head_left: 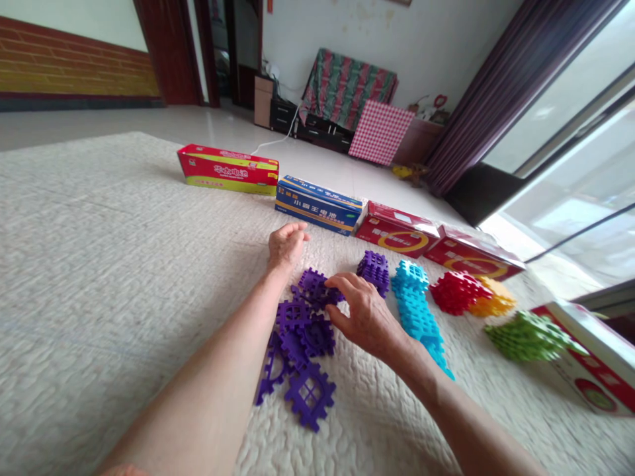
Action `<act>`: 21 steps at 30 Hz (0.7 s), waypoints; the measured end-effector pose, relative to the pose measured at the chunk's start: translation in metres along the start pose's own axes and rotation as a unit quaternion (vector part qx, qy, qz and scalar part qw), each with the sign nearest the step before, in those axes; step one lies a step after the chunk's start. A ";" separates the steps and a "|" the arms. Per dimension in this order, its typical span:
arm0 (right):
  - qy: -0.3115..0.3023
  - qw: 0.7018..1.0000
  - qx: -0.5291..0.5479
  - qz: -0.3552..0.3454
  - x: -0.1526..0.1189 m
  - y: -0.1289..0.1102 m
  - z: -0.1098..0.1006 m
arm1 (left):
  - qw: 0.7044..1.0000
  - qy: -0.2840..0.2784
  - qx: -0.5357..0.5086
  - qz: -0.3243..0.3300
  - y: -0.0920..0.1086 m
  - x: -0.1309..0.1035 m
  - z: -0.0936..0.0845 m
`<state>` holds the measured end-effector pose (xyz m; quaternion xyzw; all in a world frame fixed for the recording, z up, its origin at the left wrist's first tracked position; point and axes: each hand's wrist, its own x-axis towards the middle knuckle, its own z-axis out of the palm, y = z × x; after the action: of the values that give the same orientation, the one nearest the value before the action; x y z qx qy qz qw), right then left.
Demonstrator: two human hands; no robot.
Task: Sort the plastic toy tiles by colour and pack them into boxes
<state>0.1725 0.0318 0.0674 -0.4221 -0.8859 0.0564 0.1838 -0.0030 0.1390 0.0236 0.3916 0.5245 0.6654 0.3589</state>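
Note:
My left hand (288, 246) hovers over the bedspread just in front of the blue box, its fingers curled in and nothing showing in them. To its right, my right hand (364, 311) reaches over a loose heap of purple plastic interlocking tiles (294, 314). Its thumb and fingers are apart, with purple pieces between and beneath the tips. One purple window-pattern tile (311, 395) lies flat at the near end of the heap. Beyond my right hand stands a neat purple stack (374, 270). A long leaning row of light-blue tiles (418, 307) runs beside my right wrist.
Red tiles (457, 292), yellow tiles (493, 297) and green tiles (528, 336) are piled at the right. A red-yellow box (228, 173), a blue box (317, 208) and two dark red boxes (397, 231) form a line behind. A white-red box (595, 357) stands far right.

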 end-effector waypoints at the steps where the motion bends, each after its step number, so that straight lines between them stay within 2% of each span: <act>1: -0.002 1.000 0.003 0.000 -0.002 0.001 0.000 | 1.000 0.000 0.000 0.001 0.000 0.000 0.000; 6: 0.013 1.000 0.006 -0.002 -0.002 -0.001 0.000 | 1.000 -0.002 0.003 0.006 -0.001 -0.001 0.000; 12: -0.008 1.000 0.021 -0.012 -0.002 -0.001 -0.005 | 1.000 -0.002 0.003 0.002 0.000 0.000 0.000; 16: 0.014 1.000 0.027 -0.008 -0.019 0.009 -0.015 | 1.000 -0.007 0.004 0.004 0.000 0.000 0.000; 21: -0.024 0.999 0.019 -0.020 -0.042 0.020 -0.030 | 1.000 -0.007 0.012 0.005 0.000 -0.002 -0.001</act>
<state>0.2225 0.0106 0.0783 -0.3991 -0.8971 0.0798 0.1719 -0.0027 0.1371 0.0230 0.4034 0.5281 0.6579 0.3545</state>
